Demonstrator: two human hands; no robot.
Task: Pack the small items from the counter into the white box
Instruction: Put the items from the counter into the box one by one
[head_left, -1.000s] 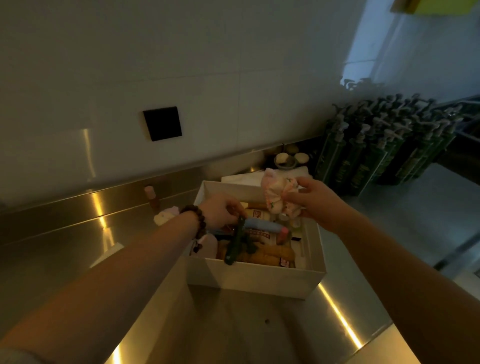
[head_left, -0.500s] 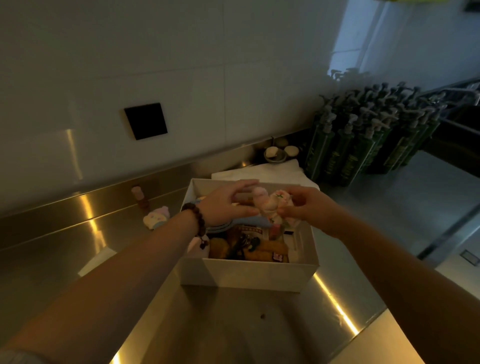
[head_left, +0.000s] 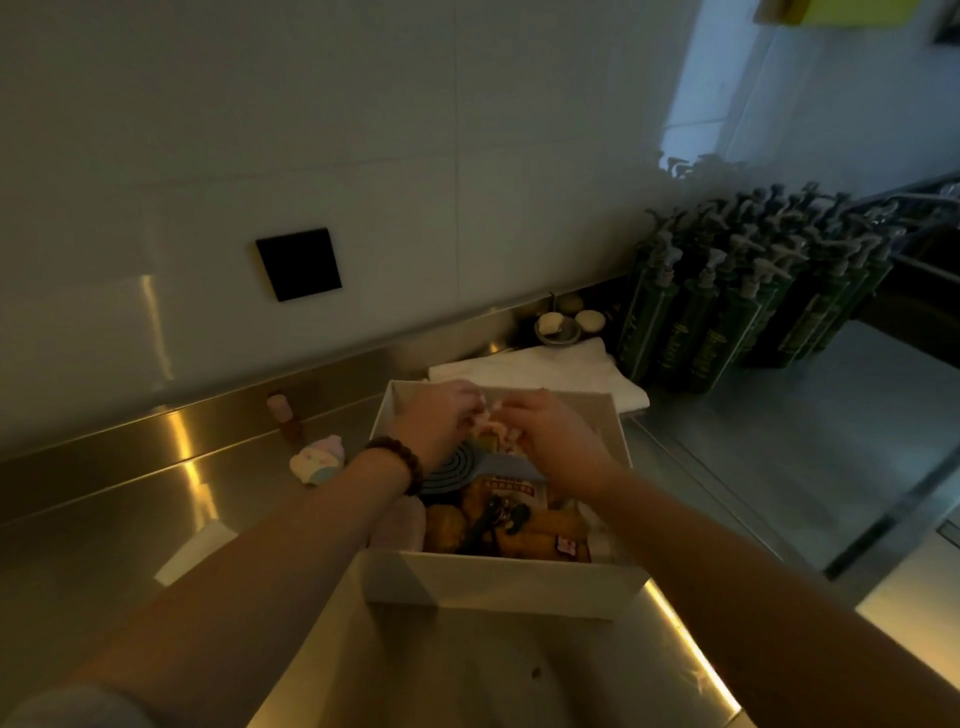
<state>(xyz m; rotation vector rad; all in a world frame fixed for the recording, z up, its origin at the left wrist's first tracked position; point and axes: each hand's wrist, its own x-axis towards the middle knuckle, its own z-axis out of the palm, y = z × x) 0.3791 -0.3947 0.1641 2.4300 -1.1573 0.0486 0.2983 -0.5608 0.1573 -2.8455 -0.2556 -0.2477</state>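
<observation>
The white box (head_left: 498, 584) sits on the steel counter (head_left: 130, 519), already pretty full: yellow-brown packets, a black clip-looking thing, a blue ribbed disc. Both hands are over its far end. The left hand (head_left: 441, 418) and right hand (head_left: 545, 436) have curled fingers pinching one small pink soft toy (head_left: 488, 428) between them, low inside the box.

If I were doing it, I'd press that toy into the gap at the back wall rather than on top of the packets, so the pile stays below the rim. It looks squashy, so it should tuck in without a fight. Let go with one hand first and hold it down with the other.

Count, as far as I can see: one box, one toy in hand, one pastel cupcake-shaped toy (head_left: 318, 460) out on the counter left of the box, one small brown bottle (head_left: 280, 410) by the backsplash. So maybe two items left. Beyond that: one folded white cloth (head_left: 545, 366) and a big cluster of green pump bottles (head_left: 737, 306), too many to count properly.
</observation>
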